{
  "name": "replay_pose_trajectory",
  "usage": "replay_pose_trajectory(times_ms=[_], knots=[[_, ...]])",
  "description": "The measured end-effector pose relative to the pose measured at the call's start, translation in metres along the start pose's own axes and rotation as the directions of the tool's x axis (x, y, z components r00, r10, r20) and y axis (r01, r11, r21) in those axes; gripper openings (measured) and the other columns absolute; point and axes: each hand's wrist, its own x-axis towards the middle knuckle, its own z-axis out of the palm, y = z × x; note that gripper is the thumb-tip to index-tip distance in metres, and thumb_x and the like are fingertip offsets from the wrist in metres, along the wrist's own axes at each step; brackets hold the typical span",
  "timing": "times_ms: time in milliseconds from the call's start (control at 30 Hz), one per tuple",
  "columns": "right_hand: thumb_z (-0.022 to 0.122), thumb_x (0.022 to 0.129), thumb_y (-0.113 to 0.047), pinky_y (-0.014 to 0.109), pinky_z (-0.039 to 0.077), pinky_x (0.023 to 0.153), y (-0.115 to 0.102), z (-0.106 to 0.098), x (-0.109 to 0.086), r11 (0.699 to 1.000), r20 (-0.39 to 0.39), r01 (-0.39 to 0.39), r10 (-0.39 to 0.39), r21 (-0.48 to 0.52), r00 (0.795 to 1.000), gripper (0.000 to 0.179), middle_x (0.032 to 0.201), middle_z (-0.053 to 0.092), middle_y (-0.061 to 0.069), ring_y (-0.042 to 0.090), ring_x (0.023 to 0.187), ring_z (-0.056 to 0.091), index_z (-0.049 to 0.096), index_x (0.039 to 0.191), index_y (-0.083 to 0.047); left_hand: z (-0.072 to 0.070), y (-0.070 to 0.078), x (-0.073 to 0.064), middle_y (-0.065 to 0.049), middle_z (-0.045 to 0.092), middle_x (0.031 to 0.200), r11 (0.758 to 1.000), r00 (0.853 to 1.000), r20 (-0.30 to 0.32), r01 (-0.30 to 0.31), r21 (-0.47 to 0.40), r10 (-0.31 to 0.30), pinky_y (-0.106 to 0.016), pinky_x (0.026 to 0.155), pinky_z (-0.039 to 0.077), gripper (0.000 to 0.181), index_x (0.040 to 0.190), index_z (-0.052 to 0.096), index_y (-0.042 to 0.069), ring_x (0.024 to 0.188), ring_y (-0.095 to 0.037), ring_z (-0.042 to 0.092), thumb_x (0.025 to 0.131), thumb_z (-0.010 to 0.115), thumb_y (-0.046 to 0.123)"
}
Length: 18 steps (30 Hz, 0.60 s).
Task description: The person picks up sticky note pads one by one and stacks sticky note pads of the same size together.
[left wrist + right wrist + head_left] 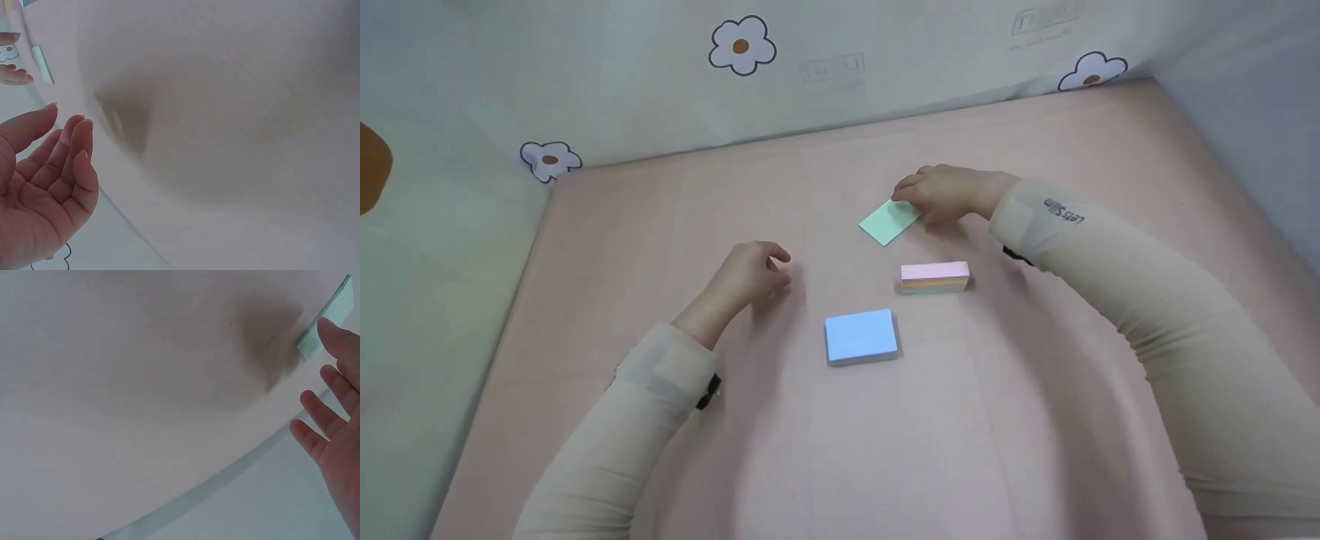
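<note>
A thin mint-green pad of paper [887,223] lies at an angle on the pink surface. My right hand [943,193] is at its far right corner. In the right wrist view, the thumb overlaps the pad [332,318] and the other visible fingers spread loosely; contact is unclear. My left hand [750,271] hovers to the left, holding nothing, with loosely bent fingers and the thumb apart from them, as the left wrist view shows [50,185]. Nearer to me are a blue-topped paper pad [861,336] and a small block of layered pink, orange and green paper [934,277].
The pink-covered tabletop [915,442] stretches back to a pale curtain [645,82] printed with flowers. Cloth also hangs along the left and right sides. Cream sleeves cover both forearms, and a dark device sits under each wrist.
</note>
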Motion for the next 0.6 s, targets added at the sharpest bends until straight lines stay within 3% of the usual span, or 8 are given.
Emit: replay_pose_trajectory(times_ms=[267, 467, 600], knots=[[0.062, 0.085, -0.013, 0.046, 0.031, 0.102, 0.0, 0.004, 0.016, 1.0, 0.06, -0.007, 0.005, 0.029, 0.998, 0.051, 0.14, 0.039, 0.012, 0.035, 0.123, 0.038, 0.041, 0.132, -0.008, 0.0, 0.003, -0.001, -0.012, 0.061, 0.095, 1.0, 1.0, 0.006, 0.001, 0.022, -0.001, -0.026, 0.065, 0.045, 0.033, 0.118, 0.057, 0.002, 0.075, -0.018, 0.055, 0.086, 0.056, 0.01], [0.065, 0.082, -0.007, 0.044, 0.04, 0.094, -0.003, 0.009, 0.019, 1.0, -0.054, -0.001, 0.002, 0.004, 0.999, 0.041, 0.122, 0.053, 0.018, 0.035, 0.109, 0.049, 0.053, 0.12, -0.001, 0.003, 0.0, -0.002, -0.012, 0.06, 0.096, 0.999, 1.0, 0.005, 0.015, 0.03, -0.015, -0.028, 0.068, 0.045, 0.032, 0.117, 0.058, 0.003, 0.078, -0.02, 0.054, 0.086, 0.055, 0.01], [0.066, 0.081, -0.008, 0.043, 0.04, 0.092, -0.004, 0.01, 0.02, 0.999, -0.071, -0.03, 0.032, 0.019, 0.997, 0.041, 0.118, 0.053, 0.02, 0.034, 0.105, 0.049, 0.054, 0.119, 0.003, 0.004, -0.003, 0.0, -0.012, 0.059, 0.097, 0.999, 0.999, 0.006, 0.036, 0.03, -0.036, -0.028, 0.068, 0.045, 0.031, 0.117, 0.058, 0.003, 0.08, -0.02, 0.053, 0.086, 0.054, 0.01]])
